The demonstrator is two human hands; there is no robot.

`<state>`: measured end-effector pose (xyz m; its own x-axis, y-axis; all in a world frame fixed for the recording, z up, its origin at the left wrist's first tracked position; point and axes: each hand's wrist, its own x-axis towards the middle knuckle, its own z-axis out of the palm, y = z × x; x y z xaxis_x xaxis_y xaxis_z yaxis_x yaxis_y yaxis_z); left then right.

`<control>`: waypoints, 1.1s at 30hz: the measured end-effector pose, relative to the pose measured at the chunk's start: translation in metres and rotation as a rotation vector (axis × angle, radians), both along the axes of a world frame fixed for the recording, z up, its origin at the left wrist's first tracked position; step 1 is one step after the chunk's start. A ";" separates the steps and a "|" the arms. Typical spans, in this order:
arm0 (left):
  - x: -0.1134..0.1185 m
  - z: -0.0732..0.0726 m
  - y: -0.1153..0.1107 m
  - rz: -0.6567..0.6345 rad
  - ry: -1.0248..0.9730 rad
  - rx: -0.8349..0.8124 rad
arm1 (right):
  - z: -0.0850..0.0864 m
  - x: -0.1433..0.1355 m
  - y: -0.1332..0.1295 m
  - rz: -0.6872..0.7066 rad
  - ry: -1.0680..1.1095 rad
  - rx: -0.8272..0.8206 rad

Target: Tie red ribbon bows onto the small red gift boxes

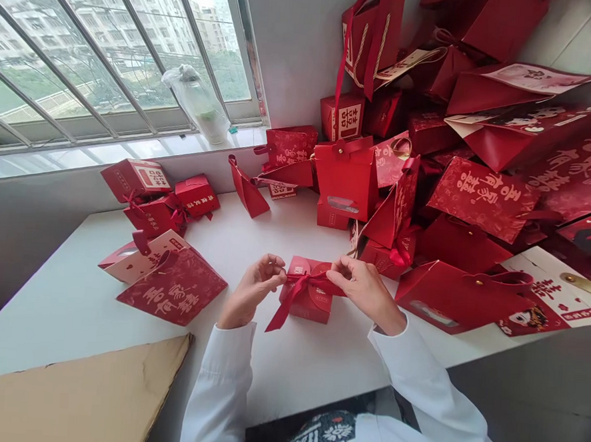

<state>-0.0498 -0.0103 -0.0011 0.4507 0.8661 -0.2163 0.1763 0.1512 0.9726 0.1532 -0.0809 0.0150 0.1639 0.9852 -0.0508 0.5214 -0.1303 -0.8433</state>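
A small red gift box (315,310) stands on the white table in front of me, with a dark red ribbon (299,286) tied across its top. One ribbon tail hangs down over the near left side of the box. At the left edge of the box, my left hand (256,286) pinches the ribbon between thumb and fingertips. On the other side, my right hand (364,285) is closed on the ribbon near the box's upper right corner. Part of the lid is hidden under the ribbon.
Red gift bags and boxes (482,192) are heaped at the right and back. More boxes (191,198) and a patterned bag (174,287) stand at the left. A cardboard sheet (79,388) lies near left. A plastic-wrapped cup (209,119) sits on the windowsill (144,150).
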 end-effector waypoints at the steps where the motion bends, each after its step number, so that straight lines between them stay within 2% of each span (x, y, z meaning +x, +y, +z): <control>1: 0.001 0.002 -0.002 -0.008 0.004 0.025 | 0.000 0.000 0.000 -0.002 0.001 0.007; 4: 0.003 0.010 -0.009 -0.031 0.040 0.056 | 0.000 -0.001 -0.001 0.019 0.021 0.008; 8: 0.007 0.018 -0.017 0.005 0.154 0.128 | 0.000 -0.002 -0.002 0.060 0.036 0.002; 13: 0.014 0.020 -0.020 0.002 0.250 0.320 | 0.002 -0.008 -0.003 0.042 -0.018 0.042; 15: 0.016 0.018 -0.020 0.026 0.232 0.340 | 0.002 -0.010 -0.002 0.020 -0.031 0.058; 18: 0.016 0.014 -0.020 0.065 0.131 0.256 | -0.001 -0.011 -0.001 -0.020 -0.044 0.052; 22: 0.016 0.009 -0.018 0.041 -0.014 0.074 | -0.006 -0.009 0.001 -0.039 -0.120 0.043; 25: 0.016 0.006 -0.017 0.050 -0.066 0.046 | -0.005 -0.012 -0.002 -0.048 -0.292 0.203; 27: 0.016 0.006 -0.016 0.041 -0.066 0.038 | -0.001 -0.017 -0.005 0.000 -0.386 0.358; 29: 0.014 0.006 -0.014 0.011 -0.055 0.019 | 0.004 -0.022 -0.008 0.115 -0.432 0.461; 33: 0.012 0.007 -0.011 -0.036 -0.070 0.013 | 0.008 -0.029 -0.003 0.374 -0.534 0.486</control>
